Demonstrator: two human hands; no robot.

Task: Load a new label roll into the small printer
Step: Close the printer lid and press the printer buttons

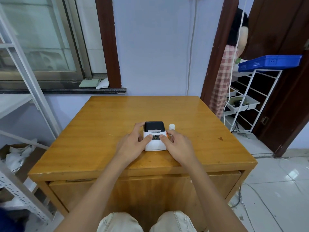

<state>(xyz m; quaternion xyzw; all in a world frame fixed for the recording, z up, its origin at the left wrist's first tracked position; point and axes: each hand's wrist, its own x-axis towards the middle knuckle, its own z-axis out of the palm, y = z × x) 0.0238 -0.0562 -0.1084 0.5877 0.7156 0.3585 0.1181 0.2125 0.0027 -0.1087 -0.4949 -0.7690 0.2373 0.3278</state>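
Note:
A small white printer [155, 144] with a black lid stands near the middle of the wooden table [100, 124]; the lid looks closed and a paper edge shows at its slot. My left hand [132, 143] grips the printer's left side, thumb resting on the front panel. My right hand [177, 144] holds the right side, thumb on the panel too, fingers by an orange part. A white label roll [172, 126] stands upright on the table just behind my right hand, apart from the printer.
A white wire rack [245, 101] with a blue tray [269, 62] stands at the right by a doorway, where a person stands partly hidden. Metal shelving [21, 91] and a cardboard box [20, 156] are at the left. Cables lie on the tiled floor.

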